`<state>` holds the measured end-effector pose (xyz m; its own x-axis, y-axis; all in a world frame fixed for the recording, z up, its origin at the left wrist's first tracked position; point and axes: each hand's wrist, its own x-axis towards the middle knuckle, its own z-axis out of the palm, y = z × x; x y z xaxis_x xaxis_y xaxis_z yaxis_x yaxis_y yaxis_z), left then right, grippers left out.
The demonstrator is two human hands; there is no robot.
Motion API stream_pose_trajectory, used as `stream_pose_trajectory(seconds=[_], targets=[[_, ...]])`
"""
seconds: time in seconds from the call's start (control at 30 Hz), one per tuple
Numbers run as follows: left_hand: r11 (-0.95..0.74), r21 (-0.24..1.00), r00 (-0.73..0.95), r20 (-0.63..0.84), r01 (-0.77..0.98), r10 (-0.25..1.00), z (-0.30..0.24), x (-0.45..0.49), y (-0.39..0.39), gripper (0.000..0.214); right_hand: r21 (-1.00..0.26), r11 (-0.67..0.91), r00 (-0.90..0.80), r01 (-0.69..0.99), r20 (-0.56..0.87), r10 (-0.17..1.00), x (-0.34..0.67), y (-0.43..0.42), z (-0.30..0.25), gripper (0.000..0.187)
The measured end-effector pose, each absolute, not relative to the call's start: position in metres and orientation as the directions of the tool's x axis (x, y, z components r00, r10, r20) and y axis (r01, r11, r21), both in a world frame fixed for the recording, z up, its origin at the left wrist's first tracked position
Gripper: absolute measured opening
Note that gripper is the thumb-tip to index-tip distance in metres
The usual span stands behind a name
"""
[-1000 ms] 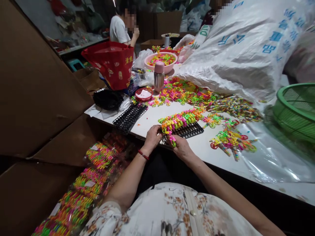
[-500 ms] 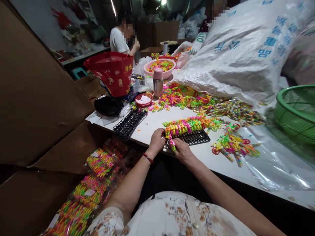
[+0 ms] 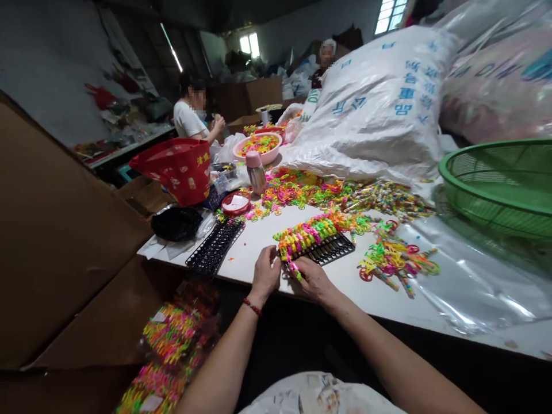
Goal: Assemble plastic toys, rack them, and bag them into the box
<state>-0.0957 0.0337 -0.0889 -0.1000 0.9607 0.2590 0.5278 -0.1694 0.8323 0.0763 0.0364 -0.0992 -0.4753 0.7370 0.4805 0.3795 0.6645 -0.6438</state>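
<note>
A black slotted rack [image 3: 330, 250] lies near the table's front edge, its far row filled with neon plastic toy pieces [image 3: 310, 233]. My left hand [image 3: 265, 273] is curled at the rack's near left end, fingers closed against the coloured pieces. My right hand [image 3: 313, 279] pinches a pink and yellow piece [image 3: 295, 269] at the same end. A loose heap of the same neon pieces [image 3: 394, 259] lies just right of the rack.
A second, empty black rack [image 3: 214, 247] lies to the left. Behind are more neon pieces [image 3: 302, 192], a pink flask [image 3: 256, 171], a red bag [image 3: 181, 169], a pink basin [image 3: 259, 146], a big white sack [image 3: 375, 109] and a green basket [image 3: 500, 184]. Two people sit at the far end. Cardboard [image 3: 60, 241] stands left.
The view has tilted up, showing more of the room. My hands stay at the rack's near end, working the same pieces; the rack has hardly moved.
</note>
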Motion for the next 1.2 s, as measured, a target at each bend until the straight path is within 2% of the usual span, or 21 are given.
stream_pose_trajectory(seconds=[0.13,0.27,0.6,0.83,1.0,1.1,1.17,1.2], targets=[[-0.166,0.941,-0.018,0.179,0.295,0.984,-0.087,-0.108,0.032,0.038,-0.639,0.671,-0.473,0.377,0.49,0.732,0.078,0.036,-0.098,0.021],[-0.233,0.952,0.02,0.234,0.2,0.972,-0.089,-0.118,0.027,0.025,-0.663,0.651,-0.472,0.369,0.47,0.746,0.079,0.035,-0.097,0.02],[-0.277,0.905,0.08,0.265,0.322,0.961,-0.086,-0.11,0.027,0.017,-0.634,0.653,-0.457,0.415,0.475,0.752,0.076,0.036,-0.103,0.018],[-0.295,0.83,0.111,0.276,0.473,0.955,-0.08,-0.104,0.024,0.021,-0.616,0.658,-0.485,0.432,0.456,0.746,0.078,0.036,-0.105,0.014],[-0.244,0.79,0.111,0.221,0.563,0.969,-0.082,-0.1,0.023,0.024,-0.628,0.652,-0.499,0.424,0.438,0.747,0.078,0.033,-0.102,0.015],[-0.237,0.781,0.111,0.213,0.577,0.971,-0.084,-0.101,0.02,0.024,-0.646,0.646,-0.459,0.405,0.468,0.755,0.096,0.021,-0.093,0.026],[-0.236,0.796,0.079,0.231,0.557,0.97,-0.087,-0.102,0.015,0.021,-0.637,0.607,-0.39,0.475,0.466,0.794,0.123,0.009,-0.082,0.03],[-0.234,0.803,0.034,0.258,0.549,0.966,-0.087,-0.101,0.011,0.021,-0.617,0.569,-0.359,0.544,0.442,0.822,0.14,0.003,-0.076,0.026]])
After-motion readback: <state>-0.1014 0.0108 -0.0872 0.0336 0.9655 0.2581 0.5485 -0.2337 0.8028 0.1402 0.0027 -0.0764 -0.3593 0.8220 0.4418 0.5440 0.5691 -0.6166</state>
